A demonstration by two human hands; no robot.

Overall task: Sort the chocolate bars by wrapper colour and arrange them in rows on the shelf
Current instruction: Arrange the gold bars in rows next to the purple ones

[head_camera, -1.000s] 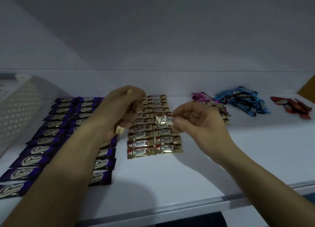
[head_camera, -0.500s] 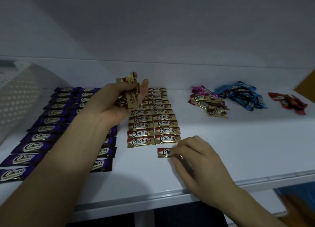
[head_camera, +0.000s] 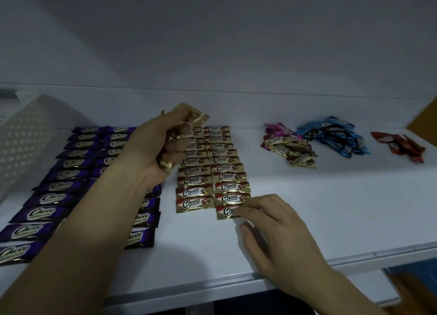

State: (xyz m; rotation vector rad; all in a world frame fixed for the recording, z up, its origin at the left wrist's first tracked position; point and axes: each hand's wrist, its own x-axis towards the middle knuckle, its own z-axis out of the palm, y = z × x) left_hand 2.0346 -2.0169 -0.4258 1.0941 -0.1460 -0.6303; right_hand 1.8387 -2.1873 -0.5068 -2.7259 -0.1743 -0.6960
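Shelf (head_camera: 343, 210), white, seen from its front edge.

- Gold bars stand in 2 columns mid-shelf, running from the back wall toward the front edge: left column (head_camera: 194, 179), right column (head_camera: 227, 170). Every bar's long axis runs left to right, parallel to the front edge.
- Front gold bar (head_camera: 224, 211) lies at the front end of the right column, touching the bar behind it and slightly skewed. Its print faces up.
- Right hand (head_camera: 279, 232) is loose and unclenched. Its fingertips (head_camera: 246, 209) rest on that bar's right end, and the thumb lies on bare shelf just in front. No grasp is visible, so it looks like a press or nudge.
- Left hand (head_camera: 153, 153) is clenched round a bunch of gold bars (head_camera: 189, 114), held above the back of the left column and clear of the shelf.
- Purple rows (head_camera: 59, 187) fill the shelf's left end, partly hidden under the left forearm.
- Unsorted toward the right end: mixed pink and gold pile (head_camera: 288, 146), blue pile (head_camera: 333, 137), red pile (head_camera: 399, 145).

Judgement: the right column now reaches 1 bar nearer the front edge than the left. The open slot sits at the left column's front, just left of the right fingertips. The right hand is nearer that slot, while the stock sits in the left hand, toward the back.
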